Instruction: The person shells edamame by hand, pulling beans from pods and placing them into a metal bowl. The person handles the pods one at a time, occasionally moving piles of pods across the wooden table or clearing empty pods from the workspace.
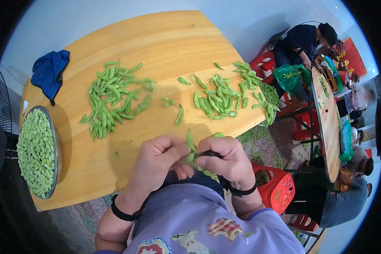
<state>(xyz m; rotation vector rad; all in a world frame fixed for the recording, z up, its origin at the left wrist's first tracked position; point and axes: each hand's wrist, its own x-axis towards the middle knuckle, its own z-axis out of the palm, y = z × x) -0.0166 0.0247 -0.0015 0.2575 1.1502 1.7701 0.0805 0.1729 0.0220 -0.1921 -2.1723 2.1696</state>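
Observation:
In the head view, my left hand (163, 156) pinches a green soybean pod (190, 139) over the near edge of the table. My right hand (228, 161) is closed on a small black tool (211, 154), its end close to the pod; its kind is mostly hidden by my fingers. A large pile of pods (108, 101) lies on the wooden table (156, 38) to the left. A second pile of pods (218, 97) is spread on the right, with a few loose ones between.
A metal bowl (56, 158) full of shelled beans stands at the table's left end. A blue cloth (51, 72) hangs near the corner. A red stool (279, 192) is at my right. Other people sit around a second table (328, 139).

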